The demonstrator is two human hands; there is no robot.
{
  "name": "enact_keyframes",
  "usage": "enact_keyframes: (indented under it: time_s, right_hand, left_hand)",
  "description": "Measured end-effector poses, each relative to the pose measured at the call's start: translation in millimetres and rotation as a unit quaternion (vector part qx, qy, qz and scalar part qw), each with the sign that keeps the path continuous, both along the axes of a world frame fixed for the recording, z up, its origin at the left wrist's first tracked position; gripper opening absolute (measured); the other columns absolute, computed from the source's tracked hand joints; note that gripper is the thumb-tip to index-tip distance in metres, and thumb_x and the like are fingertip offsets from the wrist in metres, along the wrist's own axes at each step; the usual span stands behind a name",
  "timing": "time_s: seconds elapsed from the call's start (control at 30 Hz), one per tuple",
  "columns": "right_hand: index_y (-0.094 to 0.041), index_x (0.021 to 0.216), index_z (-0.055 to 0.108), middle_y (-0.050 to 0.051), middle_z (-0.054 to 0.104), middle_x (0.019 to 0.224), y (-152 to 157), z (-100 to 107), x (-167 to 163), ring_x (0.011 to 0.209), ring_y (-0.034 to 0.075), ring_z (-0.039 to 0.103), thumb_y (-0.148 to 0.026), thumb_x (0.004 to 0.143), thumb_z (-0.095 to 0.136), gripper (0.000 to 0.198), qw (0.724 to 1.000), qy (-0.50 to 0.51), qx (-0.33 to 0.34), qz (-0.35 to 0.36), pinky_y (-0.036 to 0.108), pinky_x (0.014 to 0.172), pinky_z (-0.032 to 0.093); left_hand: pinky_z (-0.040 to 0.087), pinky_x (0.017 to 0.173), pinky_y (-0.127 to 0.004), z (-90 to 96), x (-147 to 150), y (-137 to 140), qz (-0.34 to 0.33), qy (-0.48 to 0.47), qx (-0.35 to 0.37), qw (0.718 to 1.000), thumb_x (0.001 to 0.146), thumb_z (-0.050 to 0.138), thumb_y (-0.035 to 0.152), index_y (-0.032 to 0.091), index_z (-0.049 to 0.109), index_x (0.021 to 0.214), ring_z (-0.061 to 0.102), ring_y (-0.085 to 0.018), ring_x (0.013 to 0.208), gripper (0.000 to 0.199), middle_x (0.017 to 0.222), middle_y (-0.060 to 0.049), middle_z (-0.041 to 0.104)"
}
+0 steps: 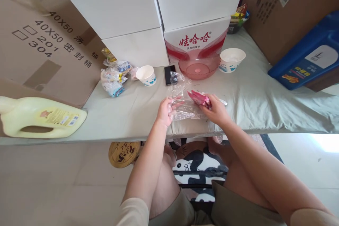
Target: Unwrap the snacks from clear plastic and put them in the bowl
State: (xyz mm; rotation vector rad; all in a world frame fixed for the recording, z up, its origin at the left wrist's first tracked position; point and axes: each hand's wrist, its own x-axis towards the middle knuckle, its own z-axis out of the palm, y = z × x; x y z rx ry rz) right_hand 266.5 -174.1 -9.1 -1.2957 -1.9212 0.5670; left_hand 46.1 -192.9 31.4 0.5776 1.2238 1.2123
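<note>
My left hand [166, 110] is at the table's front edge with its fingers curled at a crumpled clear plastic film [184, 112], holding its left side. A little to the right, my right hand [216, 108] is closed around a pink piece with a pale inner side [198, 98], which I cannot make out exactly. A whitish object [222, 102], partly hidden, pokes out behind the right hand. Behind the hands lie a dark phone [167, 75] with some clear plastic over it and a see-through pink bowl [199, 69].
Paper cups stand left [146, 76] and right [232, 60] of the bowl. Small wrapped packets [113, 77] are piled at left. White boxes [132, 0] wall off the back. A pale yellow jug [42, 117] and a blue bottle [307, 51] flank the table. Below is a round wooden stool [123, 153].
</note>
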Motion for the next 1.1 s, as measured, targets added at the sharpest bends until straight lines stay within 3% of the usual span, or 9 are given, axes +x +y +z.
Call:
enact_keyframes:
  time_s: [0.13,0.27,0.4,0.6,0.7,0.8,0.93,1.03,1.1]
  right_hand:
    - [-0.024,0.090,0.060,0.005,0.060,0.082,3.0,22.6,17.5,0.077,0.023,0.058,-0.031,0.085,0.057,0.010,0.995,0.022,0.030,-0.090,0.034,0.067,0.048]
    - [-0.024,0.121,0.056,0.007,0.067,0.093,37.6,70.2,19.3,0.075,0.022,0.059,-0.035,0.086,0.061,0.037,0.992,-0.014,0.054,-0.116,0.034,0.065,0.045]
    - [-0.023,0.130,0.055,0.013,0.067,0.116,110.7,108.5,-6.2,0.094,0.029,0.063,-0.031,0.087,0.060,0.044,0.974,-0.196,0.076,-0.089,0.038,0.073,0.046]
    - [-0.020,0.116,0.068,0.016,0.071,0.112,184.5,103.7,-45.5,0.102,0.035,0.067,-0.024,0.080,0.069,0.036,0.909,-0.417,-0.021,0.001,0.050,0.089,0.045]
    - [-0.021,0.120,0.069,0.017,0.068,0.127,165.1,95.0,-44.2,0.115,0.038,0.063,-0.026,0.082,0.065,0.039,0.922,-0.386,0.031,0.022,0.053,0.095,0.044]
    - [-0.020,0.125,0.067,0.013,0.067,0.131,108.0,78.3,-32.2,0.120,0.031,0.062,-0.027,0.093,0.049,0.037,0.955,-0.253,0.132,0.073,0.046,0.099,0.047]
    - [-0.017,0.137,0.057,0.016,0.070,0.126,23.6,31.6,-15.4,0.113,0.033,0.066,-0.042,0.087,0.061,0.056,0.959,-0.242,0.066,0.135,0.048,0.095,0.051]
    - [-0.020,0.117,0.067,0.011,0.074,0.108,-8.8,0.4,-9.8,0.106,0.031,0.067,-0.031,0.086,0.062,0.034,0.957,-0.259,0.030,0.127,0.047,0.096,0.050]
    - [-0.021,0.098,0.068,0.010,0.072,0.100,-14.3,-8.8,-7.6,0.100,0.028,0.067,-0.024,0.087,0.056,0.017,0.962,-0.245,0.026,0.116,0.044,0.093,0.050]
  left_hand:
    - [0.012,0.037,-0.018,-12.1,-8.8,10.5,0.094,0.056,-0.074,0.991,0.059,0.054,0.030,0.019,0.049,0.073,0.071,-0.014,0.073,0.018,0.104,-0.009,0.071]
    - [0.014,0.036,-0.018,-16.7,-14.9,16.3,0.080,0.087,-0.041,0.992,0.062,0.060,0.030,0.019,0.052,0.073,0.068,-0.012,0.063,0.017,0.085,-0.002,0.066]
    - [0.017,0.037,-0.018,-15.2,-17.9,18.6,0.046,0.102,-0.034,0.993,0.066,0.063,0.031,0.019,0.052,0.073,0.067,-0.012,0.062,0.017,0.084,-0.001,0.065]
    - [0.030,0.046,-0.018,-13.6,-24.0,19.1,0.006,0.137,-0.040,0.990,0.073,0.063,0.025,0.020,0.050,0.073,0.063,-0.009,0.058,0.015,0.076,0.001,0.064]
    - [0.035,0.050,-0.019,-19.3,-29.4,18.1,-0.015,0.147,-0.048,0.988,0.074,0.067,0.024,0.021,0.054,0.083,0.065,-0.011,0.060,0.017,0.078,0.001,0.066]
    - [0.041,0.055,-0.022,-28.8,-38.7,16.7,-0.045,0.213,-0.028,0.976,0.074,0.072,0.024,0.021,0.060,0.098,0.068,-0.015,0.068,0.027,0.082,-0.002,0.068]
    - [0.053,0.075,-0.033,-37.3,-55.2,14.2,-0.028,0.353,0.018,0.935,0.073,0.075,0.024,0.022,0.060,0.123,0.069,-0.020,0.083,0.052,0.109,-0.009,0.071]
    - [0.053,0.096,-0.043,-35.1,-62.9,7.0,0.016,0.463,0.077,0.883,0.079,0.072,0.027,0.024,0.061,0.128,0.067,-0.026,0.108,0.050,0.132,-0.013,0.062]
    - [0.045,0.110,-0.048,-30.7,-63.3,-1.6,-0.009,0.514,0.131,0.848,0.083,0.071,0.035,0.025,0.069,0.118,0.053,-0.031,0.133,0.037,0.144,-0.014,0.052]
